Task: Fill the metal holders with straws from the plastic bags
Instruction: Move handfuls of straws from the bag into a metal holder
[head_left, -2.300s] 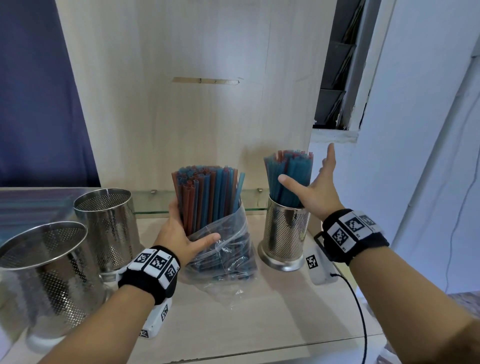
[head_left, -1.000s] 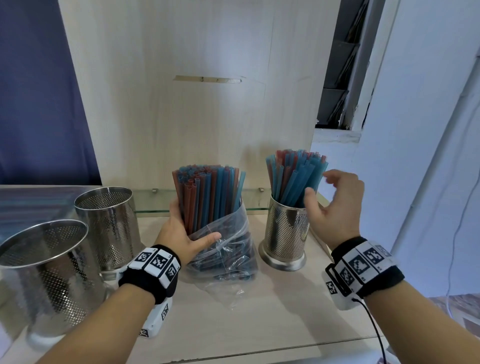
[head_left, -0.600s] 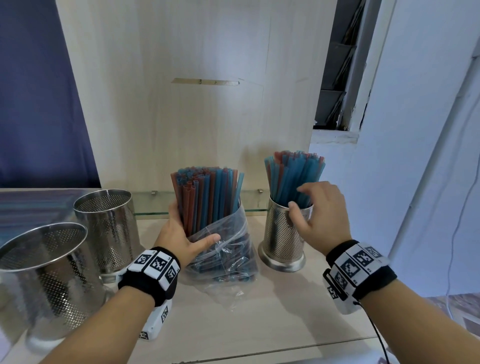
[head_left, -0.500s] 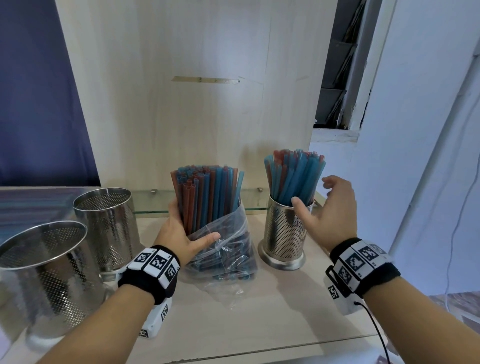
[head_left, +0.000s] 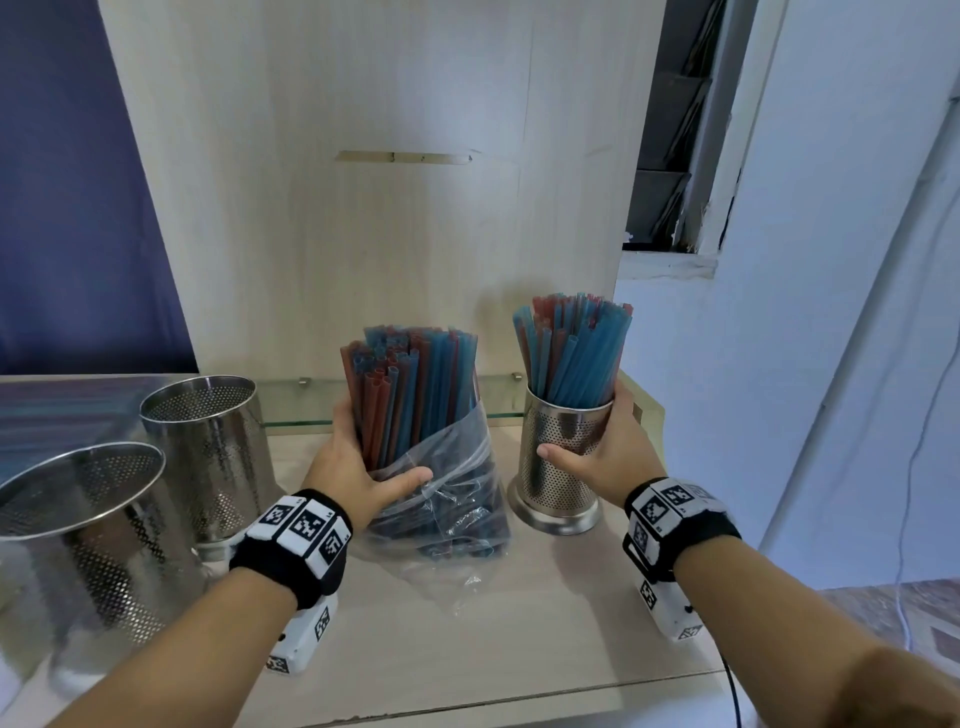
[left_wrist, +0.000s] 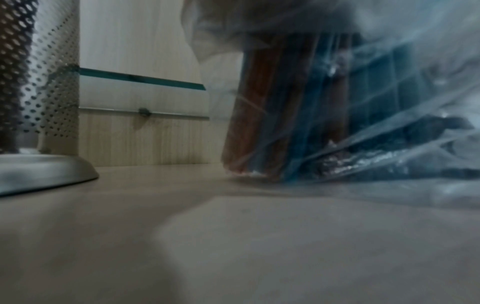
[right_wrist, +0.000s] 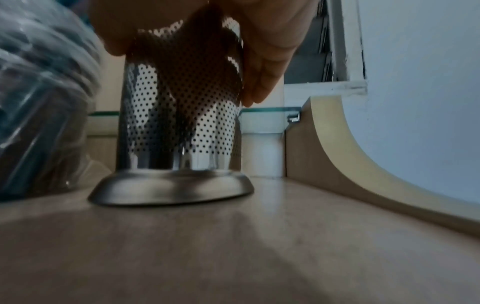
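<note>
A clear plastic bag (head_left: 447, 499) of red and blue straws (head_left: 410, 384) stands upright at the middle of the wooden shelf. My left hand (head_left: 358, 462) grips the bag and the straw bundle, thumb in front. To its right stands a perforated metal holder (head_left: 563, 457) filled with blue and red straws (head_left: 571, 353). My right hand (head_left: 597, 457) is wrapped round this holder's wall, thumb across the front. In the right wrist view the holder (right_wrist: 179, 131) sits on its base with my fingers (right_wrist: 265, 67) along its right side. The left wrist view shows the bag (left_wrist: 350, 115) low down.
Two empty perforated holders stand at the left, one further back (head_left: 208, 452) and a larger one nearer (head_left: 88, 535). A low glass rail (head_left: 291, 405) runs along the back of the shelf. A curved wooden side panel (right_wrist: 337, 148) bounds the shelf on the right.
My right hand has come down from the straw tops and closed round the wall of the filled holder. The left hand stays on the bag of straws.
</note>
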